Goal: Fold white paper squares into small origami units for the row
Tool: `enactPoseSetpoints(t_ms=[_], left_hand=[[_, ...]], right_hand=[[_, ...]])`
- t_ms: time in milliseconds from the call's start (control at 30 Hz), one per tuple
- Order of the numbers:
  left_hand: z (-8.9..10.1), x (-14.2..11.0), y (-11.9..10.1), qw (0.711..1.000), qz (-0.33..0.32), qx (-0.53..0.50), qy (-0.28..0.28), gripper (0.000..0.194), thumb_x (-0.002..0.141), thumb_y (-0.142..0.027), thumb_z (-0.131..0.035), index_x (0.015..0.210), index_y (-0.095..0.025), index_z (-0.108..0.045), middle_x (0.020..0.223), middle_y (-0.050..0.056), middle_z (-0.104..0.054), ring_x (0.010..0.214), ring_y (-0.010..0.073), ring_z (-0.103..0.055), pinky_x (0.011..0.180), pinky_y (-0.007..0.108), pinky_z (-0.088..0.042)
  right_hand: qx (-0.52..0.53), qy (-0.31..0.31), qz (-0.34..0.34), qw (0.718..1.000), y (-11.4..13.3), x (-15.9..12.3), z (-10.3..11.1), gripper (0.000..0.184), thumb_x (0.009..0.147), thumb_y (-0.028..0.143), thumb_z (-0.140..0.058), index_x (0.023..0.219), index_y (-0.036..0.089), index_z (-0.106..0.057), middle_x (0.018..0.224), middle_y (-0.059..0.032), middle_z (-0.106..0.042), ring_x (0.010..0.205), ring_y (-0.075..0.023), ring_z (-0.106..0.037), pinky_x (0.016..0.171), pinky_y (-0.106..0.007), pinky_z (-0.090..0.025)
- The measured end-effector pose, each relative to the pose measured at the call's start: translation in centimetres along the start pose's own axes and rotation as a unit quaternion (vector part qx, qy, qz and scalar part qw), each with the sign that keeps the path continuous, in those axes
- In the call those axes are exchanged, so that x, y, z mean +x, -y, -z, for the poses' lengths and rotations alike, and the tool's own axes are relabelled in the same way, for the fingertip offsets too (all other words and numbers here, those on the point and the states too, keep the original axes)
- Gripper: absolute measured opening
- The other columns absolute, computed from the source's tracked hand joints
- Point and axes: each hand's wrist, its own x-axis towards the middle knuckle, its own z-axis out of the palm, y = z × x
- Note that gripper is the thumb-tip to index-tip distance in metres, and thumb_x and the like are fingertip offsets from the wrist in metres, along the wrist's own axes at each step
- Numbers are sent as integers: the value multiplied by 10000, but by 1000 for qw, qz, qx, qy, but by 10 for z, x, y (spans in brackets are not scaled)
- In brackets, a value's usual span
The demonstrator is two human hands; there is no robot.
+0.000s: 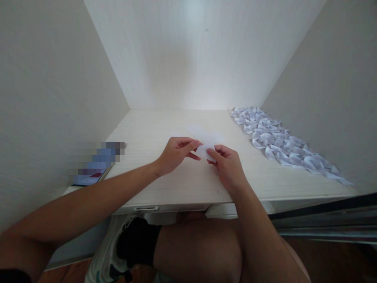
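A small piece of white paper (205, 152) is held between my two hands over the middle of the desk. My left hand (178, 154) pinches its left edge with thumb and fingertips. On the other side, my right hand (226, 163) grips the right part, thumb on top and fingers behind. Just beyond the hands a flat strip of white paper (200, 131) lies on the desk. To the right spreads a long pile of folded white paper pieces (273, 139), several deep, along the wall.
The white desk (165, 188) is closed in by a back panel (182, 59) and two side walls. At the left edge lies a device with a lit, blurred screen (98, 167). A drawer handle (146, 209) shows under the front edge, above my crossed leg (197, 243).
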Motion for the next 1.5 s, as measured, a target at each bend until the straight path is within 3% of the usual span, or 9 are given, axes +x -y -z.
enactPoseSetpoints(t_ms=[233, 400, 667, 967, 1200, 1367, 1500], left_hand=[[14, 7, -2, 968, 184, -143, 98, 320, 704, -325, -952, 848, -86, -796, 896, 82, -745, 811, 140, -683, 776, 300, -618], [20, 10, 2, 952, 233, -158, 116, 265, 710, -230, -950, 854, -75, -791, 906, 94, -757, 828, 140, -698, 800, 283, -603], [22, 12, 3, 974, 179, -68, 121, 383, 663, -378, -974, 872, -103, -811, 874, 81, -770, 792, 131, -701, 783, 300, -620], [25, 16, 5, 989, 68, 94, 94, 298, 679, -258, -939, 887, -104, -792, 730, 67, -772, 595, 126, -708, 624, 269, -611], [23, 14, 0, 985, 38, 140, 91, 205, 704, -222, -891, 858, -130, -792, 716, 58, -770, 574, 125, -711, 571, 237, -596], [25, 14, 1, 982, 40, 154, 105, 217, 690, -236, -896, 852, -129, -799, 724, 65, -767, 583, 132, -705, 572, 253, -603], [24, 13, 0, 986, 38, 136, 85, 236, 681, -220, -895, 871, -126, -791, 703, 47, -750, 598, 131, -692, 592, 267, -613]], right_hand=[[34, 21, -35, 999, 6, -3, 0, 184, 651, 336, -874, 699, 202, -757, 740, -2, -721, 658, -116, -561, 603, -249, -433], [20, 19, -52, 998, 7, -3, 1, 188, 638, 339, -890, 706, 209, -772, 751, -10, -738, 669, -122, -577, 614, -252, -431], [-13, -9, -54, 998, 4, -2, 3, 186, 620, 337, -879, 694, 206, -769, 730, -14, -735, 653, -128, -565, 608, -263, -412], [-110, -8, -23, 994, 0, -4, 5, 193, 695, 381, -817, 713, 200, -753, 694, -4, -721, 630, -145, -580, 624, -286, -438], [-176, -2, 11, 984, -3, -4, 6, 233, 748, 429, -788, 779, 199, -768, 715, -5, -716, 618, -147, -562, 600, -286, -433], [-189, 1, 17, 982, -2, -5, 6, 223, 771, 418, -779, 793, 197, -776, 662, 4, -695, 586, -140, -546, 580, -281, -406], [-174, -2, 25, 984, -3, -5, 5, 252, 757, 432, -808, 833, 194, -783, 668, 3, -703, 606, -147, -579, 603, -291, -434]])
